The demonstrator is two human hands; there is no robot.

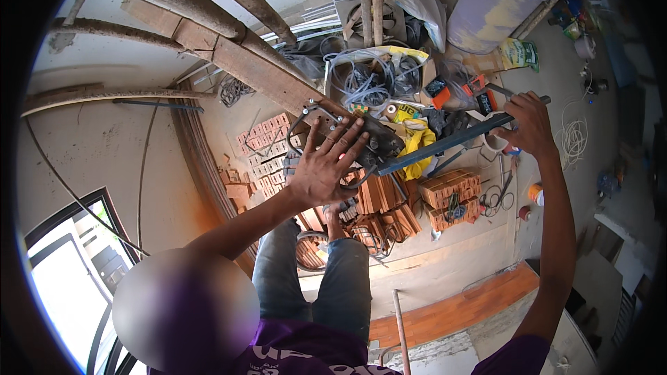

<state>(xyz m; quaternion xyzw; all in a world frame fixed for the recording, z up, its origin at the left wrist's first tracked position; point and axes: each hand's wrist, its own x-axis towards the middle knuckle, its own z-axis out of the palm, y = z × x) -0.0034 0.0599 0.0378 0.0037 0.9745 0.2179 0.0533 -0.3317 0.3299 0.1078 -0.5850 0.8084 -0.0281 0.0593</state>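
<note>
My left hand [326, 170] lies with its fingers spread over the lower end of a wooden plank [257, 76], beside metal bolts [313, 103] that stick up from it. A bent dark steel rod [297, 127] curves round the bolts and passes under this hand. My right hand [529, 125] is closed round the far right end of a long blue metal bar [451, 144]. The bar slopes down leftward to the plank's end, where its tip is close to the rod. A dark, worn block [382, 140] sits at the plank's end. What lies under my left palm is hidden.
Stacked hollow bricks [451, 198] stand below the bar, near my legs. Beyond the plank is a carton [417, 80] with clear tubing and black bags. Rusty poles [236, 0] cross the upper left. A large pale drum [493, 17] stands at the back right.
</note>
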